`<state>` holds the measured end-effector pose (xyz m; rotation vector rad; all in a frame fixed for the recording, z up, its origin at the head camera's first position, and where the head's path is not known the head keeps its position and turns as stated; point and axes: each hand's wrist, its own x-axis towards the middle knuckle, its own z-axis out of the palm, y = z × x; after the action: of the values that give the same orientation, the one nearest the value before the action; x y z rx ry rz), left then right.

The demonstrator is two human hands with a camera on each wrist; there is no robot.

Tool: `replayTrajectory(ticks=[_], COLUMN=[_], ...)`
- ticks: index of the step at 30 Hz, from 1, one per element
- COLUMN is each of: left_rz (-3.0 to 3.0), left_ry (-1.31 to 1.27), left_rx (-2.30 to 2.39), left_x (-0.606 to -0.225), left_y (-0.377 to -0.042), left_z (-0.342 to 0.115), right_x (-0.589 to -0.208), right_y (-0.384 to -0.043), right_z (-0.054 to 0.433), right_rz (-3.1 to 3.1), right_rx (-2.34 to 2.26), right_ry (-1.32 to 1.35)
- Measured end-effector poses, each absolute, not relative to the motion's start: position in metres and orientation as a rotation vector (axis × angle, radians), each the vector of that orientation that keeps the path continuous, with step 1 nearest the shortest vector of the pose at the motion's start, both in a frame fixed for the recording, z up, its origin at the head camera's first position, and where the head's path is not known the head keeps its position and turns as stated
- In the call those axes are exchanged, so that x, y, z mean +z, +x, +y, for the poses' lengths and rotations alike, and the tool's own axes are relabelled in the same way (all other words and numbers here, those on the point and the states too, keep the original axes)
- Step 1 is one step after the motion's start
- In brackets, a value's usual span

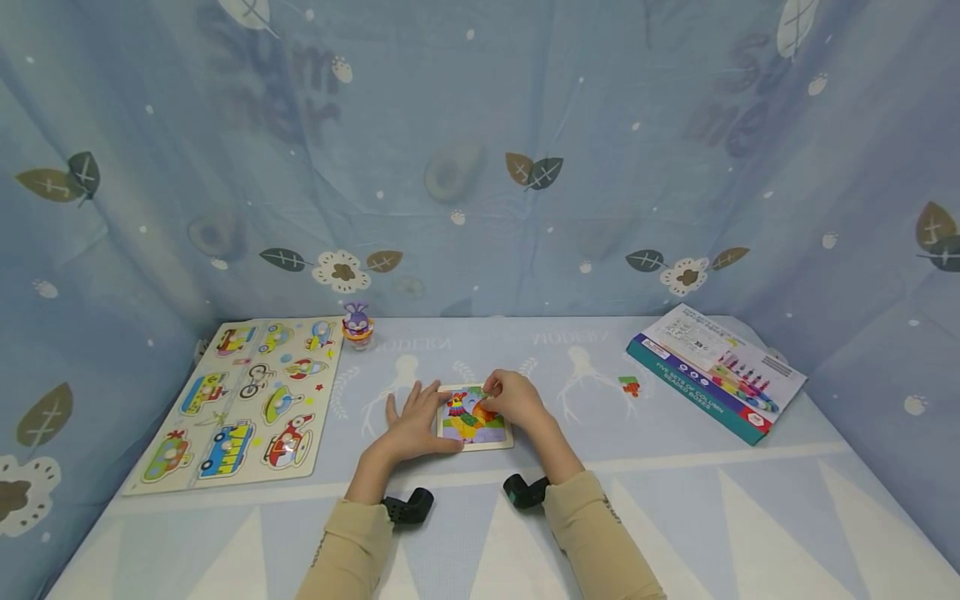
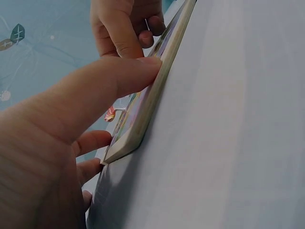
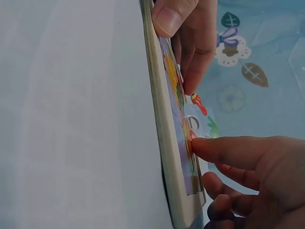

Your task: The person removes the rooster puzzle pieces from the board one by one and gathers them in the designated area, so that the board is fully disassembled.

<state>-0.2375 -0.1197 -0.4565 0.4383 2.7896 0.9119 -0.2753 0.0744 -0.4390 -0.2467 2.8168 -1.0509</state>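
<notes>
A small wooden jigsaw puzzle [image 1: 466, 421] with a colourful bird picture lies flat in a pale frame [image 2: 138, 129] on the table. My left hand [image 1: 414, 427] spans its left side, fingers spread. Its thumb [image 2: 128, 74] presses the near rim, and its index finger touches the far edge. My right hand [image 1: 516, 402] bends over the right part of the picture. There its thumb and forefinger come together at an orange-red puzzle piece [image 3: 191, 136], mostly hidden by the fingertips. In the right wrist view, the other fingers of the right hand [image 3: 252, 176] are curled.
A loose green and red puzzle piece [image 1: 629, 386] lies to the right. Beyond it stands a bead-set box [image 1: 720, 367]. On the left lie a large vehicle peg board [image 1: 251, 400] and a purple rabbit figure [image 1: 357, 325]. A patterned curtain [image 1: 480, 167] rises behind the table.
</notes>
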Motion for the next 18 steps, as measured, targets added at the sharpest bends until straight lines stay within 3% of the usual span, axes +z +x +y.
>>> replayTrajectory(ticks=[18], left_rz=[2.796], left_ry=[0.454], left_rx=[0.906], left_x=[-0.4586], left_y=[-0.2390], left_z=[-0.1205], right_x=[-0.4421], right_y=[-0.2784], right_z=[0.0779], right_rz=[2.612], right_rx=[-1.510], right_ry=[-0.154])
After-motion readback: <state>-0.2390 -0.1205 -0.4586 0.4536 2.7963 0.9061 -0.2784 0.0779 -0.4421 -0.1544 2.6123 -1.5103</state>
